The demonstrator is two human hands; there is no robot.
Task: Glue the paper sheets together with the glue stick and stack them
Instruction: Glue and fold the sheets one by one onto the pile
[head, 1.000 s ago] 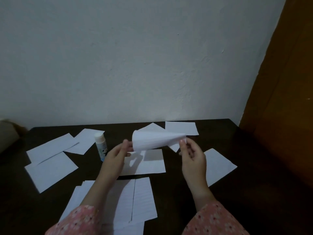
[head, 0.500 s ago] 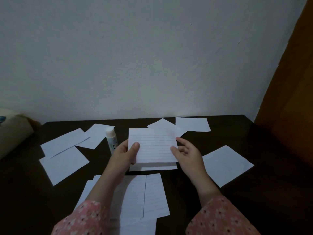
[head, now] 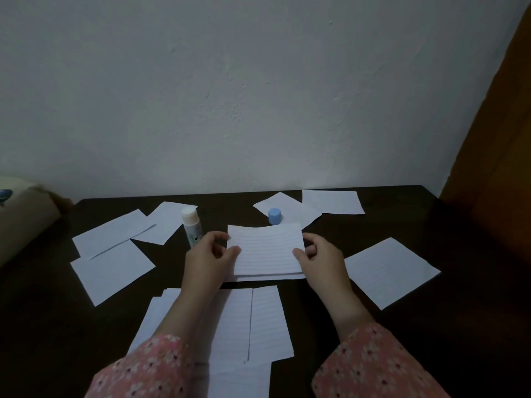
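Lined sheet (head: 265, 249) between both hands

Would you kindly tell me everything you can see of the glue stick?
The glue stick is a small white tube, plastic by its look, standing upright on the dark table just beyond the left hand, which hides its base. Its top is pale and rounded, with no cap on it; a blue cap stands apart on a sheet to the right. Faint print marks the tube; it is too small to read. Whether the hand touches it cannot be told.

one glue stick (head: 192, 228), one blue cap (head: 274, 216), two hands (head: 204, 259)
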